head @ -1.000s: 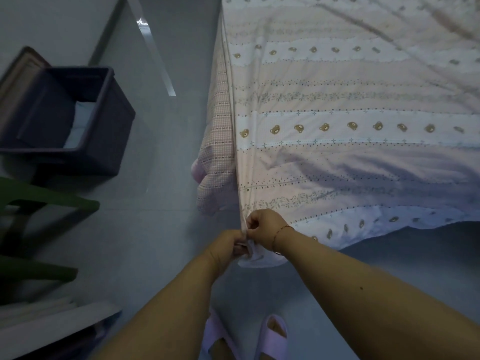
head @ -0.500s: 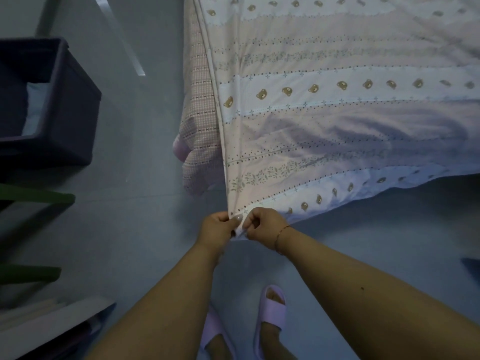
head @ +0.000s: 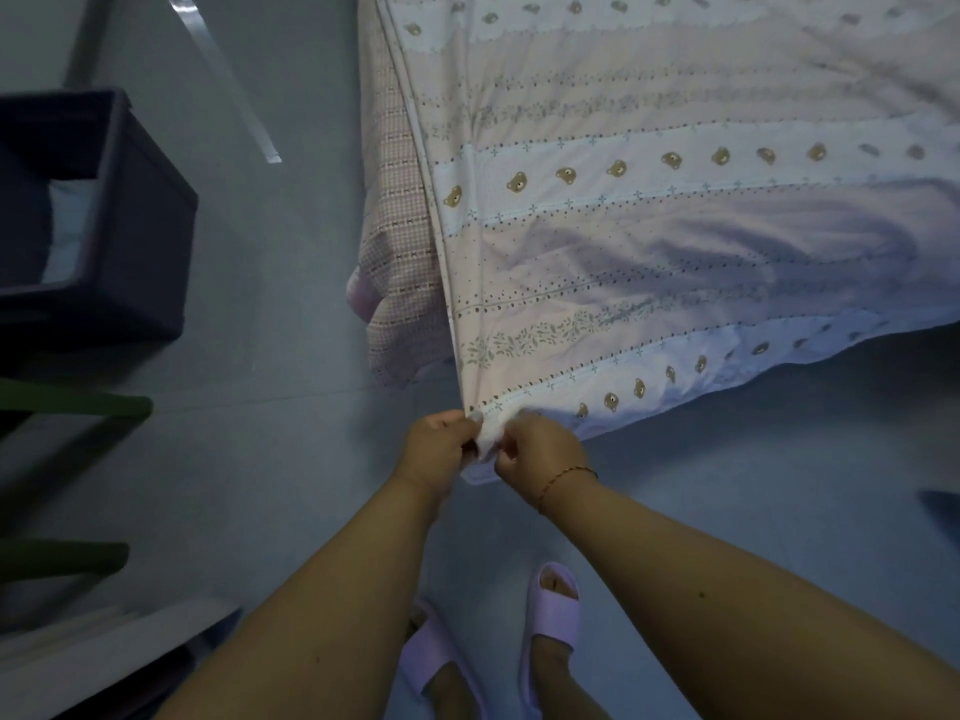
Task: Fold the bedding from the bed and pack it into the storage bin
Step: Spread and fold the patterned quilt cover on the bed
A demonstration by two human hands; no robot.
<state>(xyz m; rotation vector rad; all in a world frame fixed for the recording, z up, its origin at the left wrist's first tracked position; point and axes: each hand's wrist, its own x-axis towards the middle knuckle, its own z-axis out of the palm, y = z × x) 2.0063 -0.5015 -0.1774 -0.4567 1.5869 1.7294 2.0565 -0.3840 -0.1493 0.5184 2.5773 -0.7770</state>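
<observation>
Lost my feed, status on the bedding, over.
Left hand and right hand both pinch the quilt corner. Quilt unfolded on bed. Storage bin left, floor path open.

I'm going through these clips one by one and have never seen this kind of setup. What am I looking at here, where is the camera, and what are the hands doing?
There is no machine here: a person works with bare hands, and the single wide-angle camera sits on their head, looking forward and down. That is why you see two forearms reaching away from you and purple slippers on the grey floor below.

The left hand and the right hand, which has a thin bracelet at the wrist, both pinch the same corner of a pale striped quilt printed with small bears. The rest of the quilt lies spread over the bed, above a pink checked sheet that hangs down the side.

On the left stands the dark storage bin, open, with something pale inside. Below it are green bars of some furniture.
</observation>
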